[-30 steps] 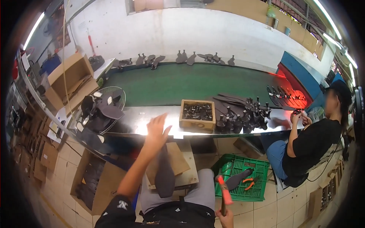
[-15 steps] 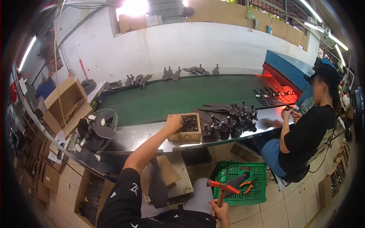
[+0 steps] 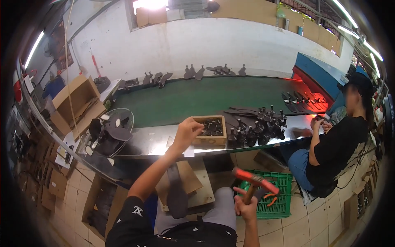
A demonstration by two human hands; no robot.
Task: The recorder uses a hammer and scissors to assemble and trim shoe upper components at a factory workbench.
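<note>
Since the earlier frame, the left hand [image 3: 187,132] has drawn back from the small wooden box [image 3: 210,130] of dark pieces at mid-frame and now hovers just beside its left edge, fingers curled; whether they pinch anything cannot be told. Lower right of centre, the right hand [image 3: 245,209] has raised a hammer [image 3: 254,182] with an orange head, fist clenched round its wooden handle. A dark sole-shaped piece [image 3: 176,193] lies on the cardboard-topped block [image 3: 196,187] over the lap.
</note>
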